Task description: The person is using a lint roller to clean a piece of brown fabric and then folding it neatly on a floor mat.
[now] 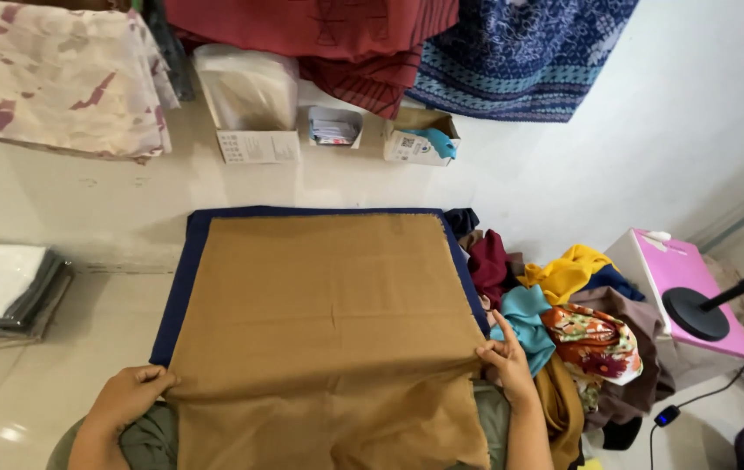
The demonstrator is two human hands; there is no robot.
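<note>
Here we hold a brown cloth (pixel 319 322) spread flat over a navy mat (pixel 178 278) on the floor; our left hand (pixel 128 396) at seven o'clock and right hand (pixel 504 361) at four o'clock have their fingers closed on its near edges. A heap of coloured fabrics (pixel 572 313) lies at three o'clock.

You have two hands, left (pixel 128 393) and right (pixel 504 361), on one brown cloth (pixel 324 313) over one navy mat (pixel 178 287), with three small cardboard boxes (pixel 259 146) (pixel 334 126) (pixel 418 137) behind and one pink box (pixel 681 278).
</note>
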